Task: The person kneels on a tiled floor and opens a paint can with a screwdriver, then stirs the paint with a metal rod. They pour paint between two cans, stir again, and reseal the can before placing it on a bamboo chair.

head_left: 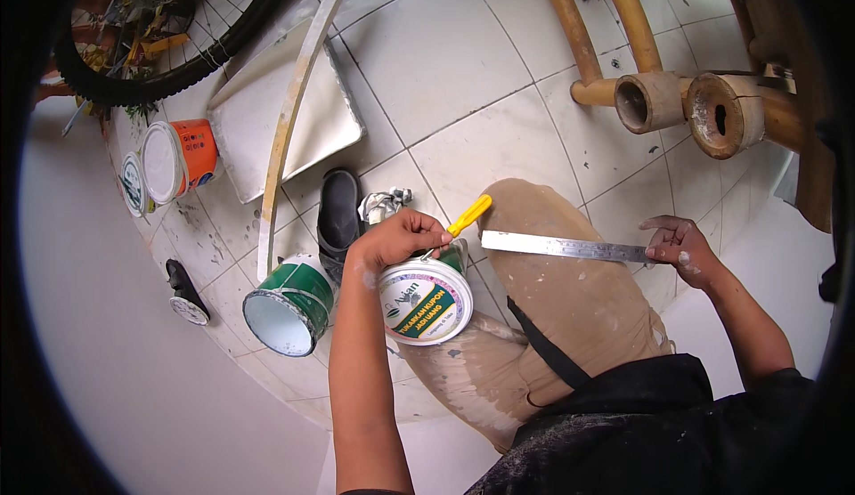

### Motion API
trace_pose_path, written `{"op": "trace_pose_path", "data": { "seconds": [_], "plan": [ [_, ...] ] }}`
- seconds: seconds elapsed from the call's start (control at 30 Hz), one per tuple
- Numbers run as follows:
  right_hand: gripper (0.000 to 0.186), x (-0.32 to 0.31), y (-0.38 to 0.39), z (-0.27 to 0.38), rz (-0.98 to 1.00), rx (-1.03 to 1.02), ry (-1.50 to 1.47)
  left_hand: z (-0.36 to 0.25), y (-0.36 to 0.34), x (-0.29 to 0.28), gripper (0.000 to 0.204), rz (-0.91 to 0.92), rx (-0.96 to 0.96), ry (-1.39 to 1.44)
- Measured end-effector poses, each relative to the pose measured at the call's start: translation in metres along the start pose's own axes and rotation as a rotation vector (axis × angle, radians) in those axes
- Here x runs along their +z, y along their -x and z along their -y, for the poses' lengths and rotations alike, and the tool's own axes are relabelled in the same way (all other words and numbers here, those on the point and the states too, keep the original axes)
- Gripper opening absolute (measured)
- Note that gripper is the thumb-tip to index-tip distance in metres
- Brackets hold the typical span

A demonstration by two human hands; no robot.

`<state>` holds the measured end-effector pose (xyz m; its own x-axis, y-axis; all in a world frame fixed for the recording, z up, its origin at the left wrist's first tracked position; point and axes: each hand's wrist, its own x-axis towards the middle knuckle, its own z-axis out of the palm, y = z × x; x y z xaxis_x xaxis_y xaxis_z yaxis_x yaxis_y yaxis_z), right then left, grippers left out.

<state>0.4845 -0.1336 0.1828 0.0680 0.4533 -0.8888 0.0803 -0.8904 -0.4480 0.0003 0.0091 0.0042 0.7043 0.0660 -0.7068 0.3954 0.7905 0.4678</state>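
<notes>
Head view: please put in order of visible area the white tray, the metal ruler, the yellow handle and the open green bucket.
Largest to smallest:
1. White tray, partly covered
2. Open green bucket
3. Metal ruler
4. Yellow handle

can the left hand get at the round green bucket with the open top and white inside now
Probably yes: the green bucket stands to the left of the left hand, and nothing seems to cover its mouth. That hand grips a yellow-handled tool, though, which may hinder a full grasp.
</notes>
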Motion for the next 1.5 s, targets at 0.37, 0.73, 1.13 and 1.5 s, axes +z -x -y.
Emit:
{"op": "trace_pose_path", "data": {
  "seconds": [0.37,0.73,1.13,1.5],
  "plan": [
    [0.018,0.068,-0.061,0.046,0.291,-0.003,0.509,0.0,0.003,0.003,0.018,-0.027,0.015,0.004],
    [0.039,0.118,-0.076,0.092,0.248,-0.506,1.364,0.005,-0.007,-0.013,0.019,0.044,0.008,0.007],
    [0.039,0.125,-0.075,0.095,0.126,-0.636,1.512,0.005,-0.012,-0.02,0.021,0.117,-0.021,0.037],
    [0.032,0.131,-0.059,0.11,0.112,-0.684,1.559,0.005,-0.012,-0.019,0.022,0.118,-0.01,0.011]
  ]
}}
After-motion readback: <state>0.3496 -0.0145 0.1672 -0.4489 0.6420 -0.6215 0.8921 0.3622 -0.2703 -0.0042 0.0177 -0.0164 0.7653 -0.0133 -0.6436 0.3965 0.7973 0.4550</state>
